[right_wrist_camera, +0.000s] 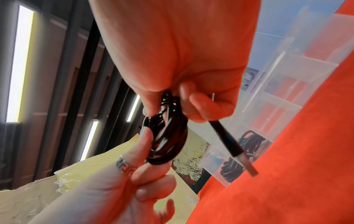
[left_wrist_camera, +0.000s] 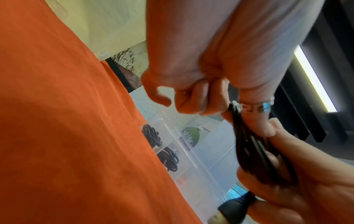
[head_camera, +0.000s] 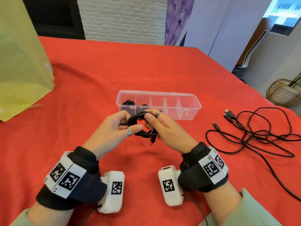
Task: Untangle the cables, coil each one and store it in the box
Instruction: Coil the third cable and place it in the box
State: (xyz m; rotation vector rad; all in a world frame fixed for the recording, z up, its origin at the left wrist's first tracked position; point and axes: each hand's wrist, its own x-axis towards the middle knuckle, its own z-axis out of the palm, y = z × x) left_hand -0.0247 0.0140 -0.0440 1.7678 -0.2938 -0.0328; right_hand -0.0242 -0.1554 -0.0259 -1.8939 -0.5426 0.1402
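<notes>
We see both hands raised just above the red tablecloth [head_camera: 162, 66], sharing one coiled black cable [head_camera: 141, 124] between them; the left hand [head_camera: 112, 126] curls its fingers round the left side of the coil, its ringed thumb pressed over the strands, while the right hand [head_camera: 169, 129] pinches the right side between thumb and curled fingers, a ring on one finger; in the right wrist view the coil's plug end [right_wrist_camera: 234, 149] sticks out below the right hand's fingers [right_wrist_camera: 201, 104], pointing down toward the cloth; the left wrist view shows the strands bunched between the left thumb and the right hand's fingertips, though blur hides finer detail there; just beyond the hands stands the clear plastic box [head_camera: 192, 110], long and divided into compartments, with dark coiled cables [head_camera: 128, 102] already lying in its two leftmost compartments; to the right of the box, well apart from the hands, a loose tangle of black cables [head_camera: 254, 134] sprawls on the cloth, several plugs showing at its near-box end; a yellow bag [head_camera: 21, 62] sits at the table's far left; a wicker basket [head_camera: 283, 93] stands beyond the table's right edge.
</notes>
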